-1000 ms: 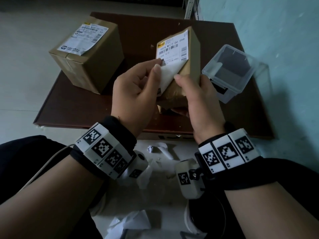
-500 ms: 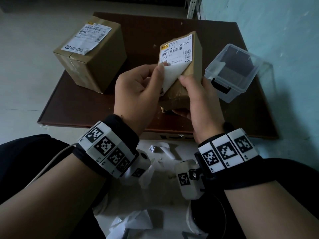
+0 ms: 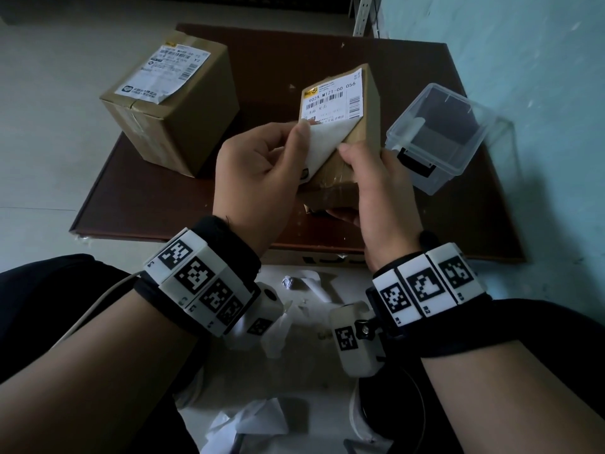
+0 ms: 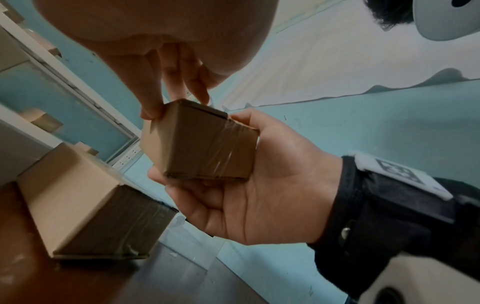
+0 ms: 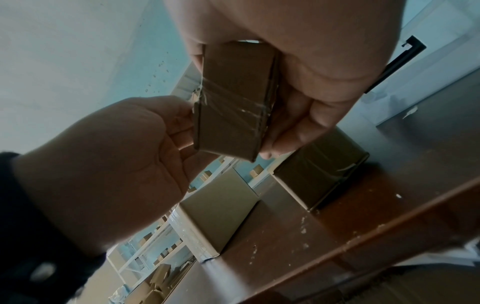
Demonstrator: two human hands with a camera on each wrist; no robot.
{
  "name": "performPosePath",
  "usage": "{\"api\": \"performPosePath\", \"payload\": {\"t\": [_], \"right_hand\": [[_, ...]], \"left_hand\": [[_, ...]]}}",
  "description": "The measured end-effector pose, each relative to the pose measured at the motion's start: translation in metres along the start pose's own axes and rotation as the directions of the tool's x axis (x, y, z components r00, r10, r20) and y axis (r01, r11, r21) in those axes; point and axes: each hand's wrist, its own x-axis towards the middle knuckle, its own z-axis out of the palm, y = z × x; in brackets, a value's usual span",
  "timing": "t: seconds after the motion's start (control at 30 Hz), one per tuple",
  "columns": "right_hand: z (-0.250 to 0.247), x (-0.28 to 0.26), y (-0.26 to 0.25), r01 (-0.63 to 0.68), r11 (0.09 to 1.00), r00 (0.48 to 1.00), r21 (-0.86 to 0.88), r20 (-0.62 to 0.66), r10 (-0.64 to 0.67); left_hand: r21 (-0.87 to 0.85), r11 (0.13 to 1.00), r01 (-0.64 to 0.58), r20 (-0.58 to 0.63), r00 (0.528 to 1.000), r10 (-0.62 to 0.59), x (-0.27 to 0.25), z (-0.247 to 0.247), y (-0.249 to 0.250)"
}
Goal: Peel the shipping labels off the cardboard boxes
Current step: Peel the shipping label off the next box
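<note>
I hold a small cardboard box [image 3: 363, 139] above the brown table [image 3: 183, 198]. My right hand [image 3: 350, 165] grips it from the right side and underneath. Its white shipping label [image 3: 330, 96] still sticks along the top. The lower part is folded up, blank side out, and my left hand [image 3: 301, 139] pinches that peeled flap [image 3: 327, 142] between thumb and fingers. From the left wrist, the small box [image 4: 205, 139] shows its taped end in my right hand [image 4: 259, 185]. The right wrist view shows the same box [image 5: 233, 102]. A larger box [image 3: 170, 106] with its own label [image 3: 163, 73] stands at the table's back left.
An empty clear plastic container [image 3: 435, 136] sits on the table just right of my right hand. White paper scraps [image 3: 252, 417] lie on the floor near my knees. A pale blue wall runs along the right.
My left hand has drawn the label flap a little further up off the small box. Both hands keep their hold.
</note>
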Motion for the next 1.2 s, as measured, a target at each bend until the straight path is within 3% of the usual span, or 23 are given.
{"api": "performPosePath", "payload": {"t": [1.2], "right_hand": [[-0.0023,-0.0006,0.0022,0.024,1.000,0.999,0.005,-0.026,-0.024]], "left_hand": [[0.037,0.999,0.015,0.039,0.999,-0.016,0.0031,0.0007,0.0068]]}}
